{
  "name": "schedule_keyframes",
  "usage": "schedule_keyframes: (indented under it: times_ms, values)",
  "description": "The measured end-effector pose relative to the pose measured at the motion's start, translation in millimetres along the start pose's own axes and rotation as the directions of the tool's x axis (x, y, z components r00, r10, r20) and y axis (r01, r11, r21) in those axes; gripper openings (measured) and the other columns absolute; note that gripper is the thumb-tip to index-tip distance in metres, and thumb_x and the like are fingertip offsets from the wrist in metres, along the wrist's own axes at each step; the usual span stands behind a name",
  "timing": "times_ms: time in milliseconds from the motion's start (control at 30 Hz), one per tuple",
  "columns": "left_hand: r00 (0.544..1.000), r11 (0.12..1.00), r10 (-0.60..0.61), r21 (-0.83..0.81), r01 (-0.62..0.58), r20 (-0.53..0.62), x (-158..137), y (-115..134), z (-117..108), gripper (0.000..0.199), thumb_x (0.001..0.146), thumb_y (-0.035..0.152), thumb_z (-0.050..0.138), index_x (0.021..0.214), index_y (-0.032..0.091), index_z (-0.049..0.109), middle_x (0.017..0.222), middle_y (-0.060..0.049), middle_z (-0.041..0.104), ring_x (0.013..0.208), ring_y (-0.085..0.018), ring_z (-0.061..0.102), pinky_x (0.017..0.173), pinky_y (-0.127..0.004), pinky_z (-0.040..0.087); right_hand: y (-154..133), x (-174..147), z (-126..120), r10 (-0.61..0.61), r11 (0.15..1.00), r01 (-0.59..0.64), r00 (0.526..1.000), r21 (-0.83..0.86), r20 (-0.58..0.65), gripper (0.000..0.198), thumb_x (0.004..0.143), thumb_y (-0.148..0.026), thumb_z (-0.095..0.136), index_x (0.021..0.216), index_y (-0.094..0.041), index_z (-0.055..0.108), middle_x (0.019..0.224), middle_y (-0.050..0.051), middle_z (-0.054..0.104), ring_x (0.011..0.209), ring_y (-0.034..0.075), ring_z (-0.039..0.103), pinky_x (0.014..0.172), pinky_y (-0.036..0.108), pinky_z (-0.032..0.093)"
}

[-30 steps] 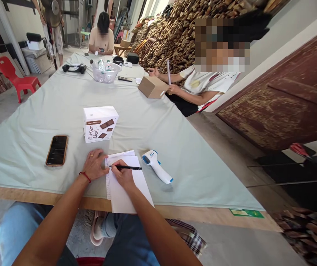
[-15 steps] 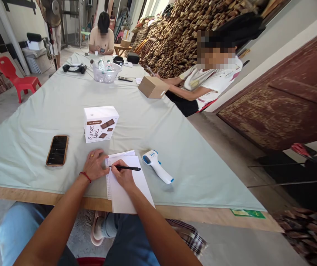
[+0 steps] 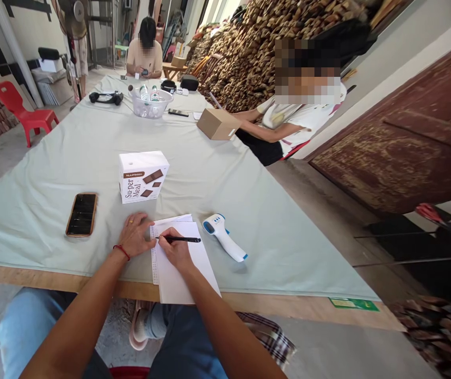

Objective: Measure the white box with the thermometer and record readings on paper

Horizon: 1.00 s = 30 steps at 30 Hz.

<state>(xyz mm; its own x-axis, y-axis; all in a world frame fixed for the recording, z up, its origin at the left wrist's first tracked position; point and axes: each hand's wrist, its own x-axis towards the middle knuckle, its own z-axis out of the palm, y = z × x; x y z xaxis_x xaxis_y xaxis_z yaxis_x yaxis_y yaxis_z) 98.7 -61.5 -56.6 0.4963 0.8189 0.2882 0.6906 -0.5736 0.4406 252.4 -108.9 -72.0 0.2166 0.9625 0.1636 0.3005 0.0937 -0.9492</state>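
Note:
My right hand (image 3: 176,251) is closed around a black pen (image 3: 183,239), its tip near the left edge of the white paper sheets (image 3: 193,279). A sheet with printed marks along its left side lies partly under the top sheet. Beside the paper, my left hand (image 3: 134,237) rests on the cloth with fingers spread, the thumb at the sheet's left edge. A white box printed "Super Meal" (image 3: 144,178) stands beyond my hands. To the right of the paper lies a white and blue infrared thermometer (image 3: 225,239). A phone (image 3: 82,214) lies to the left.
A pale cloth covers the long table (image 3: 91,142). Farther off stand a clear plastic basin with bottles (image 3: 150,108) and a cardboard box (image 3: 217,125). One person (image 3: 296,118) sits at the right side, another (image 3: 145,55) at the far end. A red chair (image 3: 23,113) stands left.
My hands and the pen have hardly moved. The person at the right has shifted the head and arms slightly.

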Motion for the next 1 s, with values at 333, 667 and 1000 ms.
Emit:
schedule_keyframes:
  times_ms: [333,667,1000]
  values:
    - [1.000,1.000,0.001,0.022,-0.001,-0.003,0.1,-0.2,0.1,0.044,0.069,0.031,0.073,0.111,0.021,0.065,0.128,-0.012,0.054,0.128,-0.030,0.046,0.113,-0.049,0.031,0.7,0.6,0.6,0.027,0.999,-0.026,0.999,0.044,-0.026,0.010,0.069,-0.033,0.053,0.065,-0.024,0.051,0.057,-0.004,0.052,0.057,0.015,0.048,0.056,0.029,0.040]
    - [1.000,1.000,0.012,0.022,-0.012,-0.014,-0.2,-1.3,0.9,0.045,0.068,0.031,0.074,0.111,0.020,0.065,0.128,-0.013,0.054,0.127,-0.030,0.046,0.113,-0.049,0.031,5.2,1.2,1.7,0.005,0.997,-0.004,1.000,0.074,-0.018,0.010,0.068,-0.033,0.054,0.063,-0.024,0.050,0.056,-0.004,0.052,0.055,0.015,0.047,0.055,0.028,0.039]
    - [1.000,1.000,0.006,0.022,-0.005,-0.009,-0.1,-1.7,1.1,0.045,0.069,0.030,0.073,0.112,0.020,0.065,0.128,-0.012,0.054,0.127,-0.031,0.046,0.113,-0.050,0.031,5.7,0.4,0.8,0.009,0.999,-0.006,0.998,0.047,-0.063,0.010,0.069,-0.033,0.054,0.065,-0.024,0.052,0.058,-0.004,0.054,0.058,0.016,0.050,0.058,0.029,0.041]
